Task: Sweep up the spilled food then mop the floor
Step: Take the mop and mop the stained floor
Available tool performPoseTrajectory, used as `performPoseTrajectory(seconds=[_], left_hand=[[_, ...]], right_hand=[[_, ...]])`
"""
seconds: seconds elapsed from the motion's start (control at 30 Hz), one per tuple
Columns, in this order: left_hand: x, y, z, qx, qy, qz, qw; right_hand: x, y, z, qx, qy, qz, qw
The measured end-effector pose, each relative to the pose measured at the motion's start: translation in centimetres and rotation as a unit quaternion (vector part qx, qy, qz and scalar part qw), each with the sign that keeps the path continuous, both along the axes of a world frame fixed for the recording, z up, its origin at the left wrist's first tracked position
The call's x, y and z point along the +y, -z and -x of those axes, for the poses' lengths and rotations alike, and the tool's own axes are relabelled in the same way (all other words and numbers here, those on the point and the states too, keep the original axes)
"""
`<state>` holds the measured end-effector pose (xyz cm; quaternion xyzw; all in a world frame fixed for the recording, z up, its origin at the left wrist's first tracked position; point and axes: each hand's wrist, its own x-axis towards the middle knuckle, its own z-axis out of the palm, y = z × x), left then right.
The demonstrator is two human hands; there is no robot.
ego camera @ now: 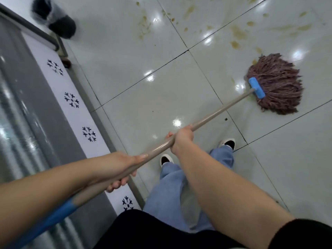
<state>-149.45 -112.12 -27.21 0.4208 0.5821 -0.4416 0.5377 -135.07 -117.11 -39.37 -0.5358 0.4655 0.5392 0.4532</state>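
On the tiled floor (125,72), mop head (276,85) well ahead of hands, left (122,168) and right (181,137) gripping its handle (215,114), stains (239,31) seemingly beyond.

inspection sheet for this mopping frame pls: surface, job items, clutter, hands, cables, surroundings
Surface: glossy pale tiled floor with dark grout lines; yellowish-brown food smears spread across the far tiles.
Job's things: mop with reddish-brown string head, blue clamp and beige pole, head lying on the floor at the near edge of the smears.
Clutter: small dark speck on the tile near the pole.
Grippers: left hand and right hand both grip the pole, right further down.
Cables: nothing seen.
Surroundings: grey glass-topped freezer cabinet with snowflake strip on the left; blurred black object beyond it.
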Motion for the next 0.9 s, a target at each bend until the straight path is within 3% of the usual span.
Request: performPoseTrajectory(seconds=[0.23,0.57,0.77,0.9], left_hand=[[-4.2,2.8,-6.6,-0.003,-0.028,0.004,1.000],[-7.1,6.7,-35.1,-0.121,-0.105,0.061,0.985],[-5.0,8.2,-50.3,-0.197,-0.100,0.055,0.974],[-6.6,8.5,-54.9,-0.231,-0.107,0.048,0.966]], right_hand=[[-2.4,3.4,-6.3,-0.044,-0.055,0.046,0.996],[-4.1,4.0,-35.2,-0.181,-0.061,0.081,0.978],[-3.8,1.7,-44.2,-0.238,-0.047,-0.040,0.969],[-6.1,0.7,-46.7,-0.250,-0.014,-0.063,0.966]])
